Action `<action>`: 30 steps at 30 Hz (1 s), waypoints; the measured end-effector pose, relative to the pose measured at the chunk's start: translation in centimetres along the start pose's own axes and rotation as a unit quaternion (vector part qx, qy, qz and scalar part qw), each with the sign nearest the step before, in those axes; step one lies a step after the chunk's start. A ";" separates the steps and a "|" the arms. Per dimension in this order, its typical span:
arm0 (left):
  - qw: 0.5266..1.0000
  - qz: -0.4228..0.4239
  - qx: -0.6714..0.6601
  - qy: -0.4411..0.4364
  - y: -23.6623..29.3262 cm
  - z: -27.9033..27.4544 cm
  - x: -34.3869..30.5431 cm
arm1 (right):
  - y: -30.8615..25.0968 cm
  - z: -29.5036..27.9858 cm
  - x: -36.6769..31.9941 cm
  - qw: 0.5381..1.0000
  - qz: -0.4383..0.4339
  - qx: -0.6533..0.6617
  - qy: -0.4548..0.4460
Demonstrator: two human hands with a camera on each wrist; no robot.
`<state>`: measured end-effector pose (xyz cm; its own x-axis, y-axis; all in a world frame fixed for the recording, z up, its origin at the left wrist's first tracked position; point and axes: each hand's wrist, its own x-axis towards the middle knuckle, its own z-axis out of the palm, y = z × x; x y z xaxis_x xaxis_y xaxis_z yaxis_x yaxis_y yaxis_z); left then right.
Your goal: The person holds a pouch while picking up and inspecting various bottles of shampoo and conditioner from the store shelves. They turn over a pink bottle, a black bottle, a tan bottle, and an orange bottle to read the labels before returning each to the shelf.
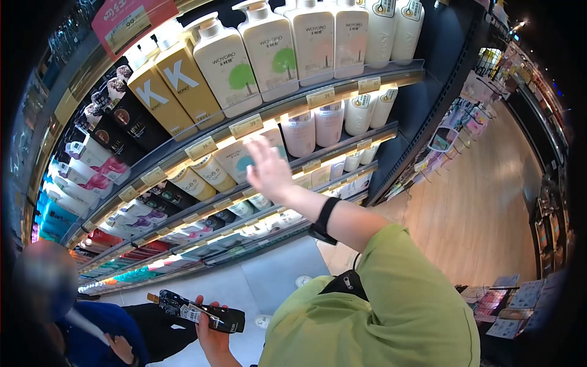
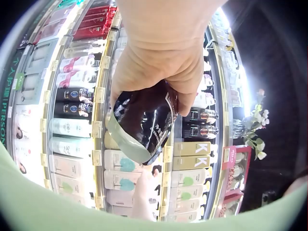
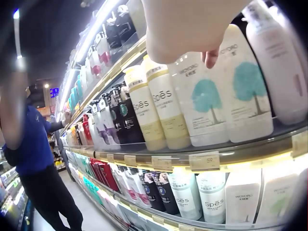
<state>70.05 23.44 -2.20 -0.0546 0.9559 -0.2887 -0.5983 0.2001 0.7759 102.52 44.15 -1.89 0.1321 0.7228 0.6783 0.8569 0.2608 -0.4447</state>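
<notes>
Head view: your left hand [image 1: 213, 333] grips a black bottle [image 1: 194, 313], well apart from the upper shelf [image 1: 282, 110]; your right hand [image 1: 269, 171], fingers spread, is by white bottles [image 1: 232, 156] below that shelf's front edge. Left wrist view: your fingers curl round the black bottle. Right wrist view: I can't tell whether your right hand touches the white bottles, just behind the middle shelf's [image 3: 248, 152] front edge.

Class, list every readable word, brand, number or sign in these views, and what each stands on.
"WOYORO": white pump bottles
"K": gold bottles
"KONO": gold bottles
"Spēs": yellow-white bottles
"39": upper tags
"59": shelf tag, right wrist view
"99": pink sign
"个人护理 PERSON": side panel, left wrist view
Too small or blurred: print on the held black bottle, most other text.
</notes>
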 end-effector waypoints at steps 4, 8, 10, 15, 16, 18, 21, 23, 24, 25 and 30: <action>1.000 -0.002 -0.011 0.001 -0.3 -0.4 0.5 | 5.7 -1.8 0.9 0.976 0.092 -0.040 0.193; 1.000 -0.022 0.007 0.006 -0.5 -0.4 0.9 | 7.4 -1.9 3.1 0.965 0.213 -0.058 0.141; 0.996 -0.088 -0.014 -0.004 0.2 -0.6 1.0 | 8.3 -0.7 3.6 0.964 0.203 -0.094 0.146; 0.996 -0.075 0.039 -0.017 0.1 -0.9 1.1 | 8.5 -0.8 6.1 0.935 0.290 -0.150 0.135; 0.996 -0.074 0.043 -0.011 0.2 -1.0 1.0 | 8.5 -0.9 6.3 0.934 0.299 -0.143 0.131; 0.996 -0.077 0.038 -0.006 0.0 -1.5 1.2 | 8.2 -1.4 6.3 0.935 0.304 -0.135 0.127; 0.997 -0.067 0.040 -0.011 0.0 -1.1 0.8 | 7.5 -2.6 5.7 0.939 0.310 -0.091 0.115; 0.997 -0.067 0.034 -0.014 0.0 -1.2 0.9 | 7.9 -2.6 5.5 0.945 0.288 -0.095 0.119; 0.997 -0.069 0.031 -0.017 0.0 -1.3 0.9 | 8.0 -2.5 5.4 0.950 0.270 -0.099 0.123; 0.997 -0.070 0.031 -0.016 0.0 -1.5 1.0 | 8.0 -2.6 5.6 0.951 0.279 -0.090 0.102; 0.996 -0.086 0.027 -0.018 0.2 -0.8 1.1 | 11.2 0.0 5.9 0.951 0.287 -0.090 0.067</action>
<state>69.26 24.35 -2.80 0.0742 0.9129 -0.4014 -0.5523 0.3727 0.7457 112.89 51.29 -2.86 0.6567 0.6209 0.4281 0.6942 -0.2757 -0.6649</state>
